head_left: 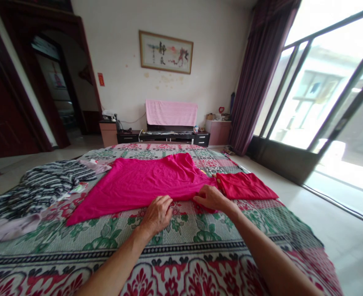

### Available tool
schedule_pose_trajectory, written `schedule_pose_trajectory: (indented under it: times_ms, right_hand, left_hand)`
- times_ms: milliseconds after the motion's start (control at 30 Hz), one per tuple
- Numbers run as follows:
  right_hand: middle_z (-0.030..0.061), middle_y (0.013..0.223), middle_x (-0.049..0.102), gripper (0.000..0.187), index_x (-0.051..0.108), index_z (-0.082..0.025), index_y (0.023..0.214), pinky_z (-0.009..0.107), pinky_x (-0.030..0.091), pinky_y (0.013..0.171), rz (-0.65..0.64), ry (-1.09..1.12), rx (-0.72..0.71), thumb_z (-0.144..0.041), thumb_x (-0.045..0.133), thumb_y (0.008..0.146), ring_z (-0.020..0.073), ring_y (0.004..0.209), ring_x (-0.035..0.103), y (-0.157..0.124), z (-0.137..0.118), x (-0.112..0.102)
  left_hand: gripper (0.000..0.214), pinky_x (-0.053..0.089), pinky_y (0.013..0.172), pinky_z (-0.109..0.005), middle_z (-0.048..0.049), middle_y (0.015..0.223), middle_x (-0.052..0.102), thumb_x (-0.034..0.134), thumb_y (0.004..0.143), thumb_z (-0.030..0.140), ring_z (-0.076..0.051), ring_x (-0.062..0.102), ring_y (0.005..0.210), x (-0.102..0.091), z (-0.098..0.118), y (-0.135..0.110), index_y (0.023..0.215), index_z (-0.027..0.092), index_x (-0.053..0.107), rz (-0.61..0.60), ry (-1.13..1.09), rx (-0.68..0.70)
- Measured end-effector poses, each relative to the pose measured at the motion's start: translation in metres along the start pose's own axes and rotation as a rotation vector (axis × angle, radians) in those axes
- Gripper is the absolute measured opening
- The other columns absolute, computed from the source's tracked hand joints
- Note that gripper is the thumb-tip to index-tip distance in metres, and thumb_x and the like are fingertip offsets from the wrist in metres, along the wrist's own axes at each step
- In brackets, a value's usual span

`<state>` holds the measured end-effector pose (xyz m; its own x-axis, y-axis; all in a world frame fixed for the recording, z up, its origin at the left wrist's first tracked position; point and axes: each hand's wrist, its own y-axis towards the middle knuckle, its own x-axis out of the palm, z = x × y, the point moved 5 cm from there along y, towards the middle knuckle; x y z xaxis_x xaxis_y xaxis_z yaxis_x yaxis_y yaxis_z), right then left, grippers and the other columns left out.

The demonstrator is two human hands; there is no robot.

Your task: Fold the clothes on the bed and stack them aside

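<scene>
A bright pink garment (pixel 144 181), perhaps a top, lies spread across the patterned bed cover (pixel 107 238), lightly wrinkled. At the middle of its near edge, my left hand (pixel 158 213) has its fingers curled together on the cloth. Farther right along that edge, my right hand (pixel 211 197) grips the fabric with bent fingers; a bit of pink cloth hangs below it. Just beyond my right hand lies a folded red garment (pixel 247 186), close against the pink one's right end. The fingertips of both hands are partly hidden.
Black-and-white striped clothing (pixel 52 181) is heaped at the left, with pale pink cloth (pixel 15 228) beside it. Past the bed's far edge stands a low black cabinet (pixel 127 137) with a pink cloth-draped screen (pixel 171 113). Purple curtains (pixel 255 74) and glass doors (pixel 317 98) are on the right.
</scene>
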<state>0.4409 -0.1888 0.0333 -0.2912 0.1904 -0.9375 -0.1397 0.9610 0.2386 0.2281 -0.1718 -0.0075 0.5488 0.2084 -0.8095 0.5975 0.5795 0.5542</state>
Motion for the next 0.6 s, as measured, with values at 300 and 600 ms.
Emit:
schedule_pose_trajectory:
  times_ms: [300,600]
  right_hand:
    - [0.0077,0.086,0.068,0.012,0.069,-0.016,0.069,0.024,0.042,0.073,-0.073,-0.027,-0.168,-0.012,0.058,0.068,0.0177,0.085,0.059,0.0,-0.011,-0.002]
    - [0.0033,0.075,0.068,0.011,0.07,-0.017,0.061,0.022,0.041,0.063,-0.222,-0.064,-0.192,-0.012,0.06,0.064,0.0132,0.069,0.059,-0.01,-0.03,-0.007]
  left_hand:
    - [0.033,0.045,0.099,-0.039,-0.011,0.116,0.065,0.049,0.082,0.015,-0.022,0.057,0.107,-0.002,-0.001,-0.001,0.112,0.014,0.063,0.059,-0.009,0.02]
    - [0.022,0.047,0.089,-0.035,-0.0064,0.096,0.066,0.048,0.082,0.012,-0.019,0.058,0.094,-0.012,0.006,0.001,0.079,0.02,0.068,0.044,-0.05,0.036]
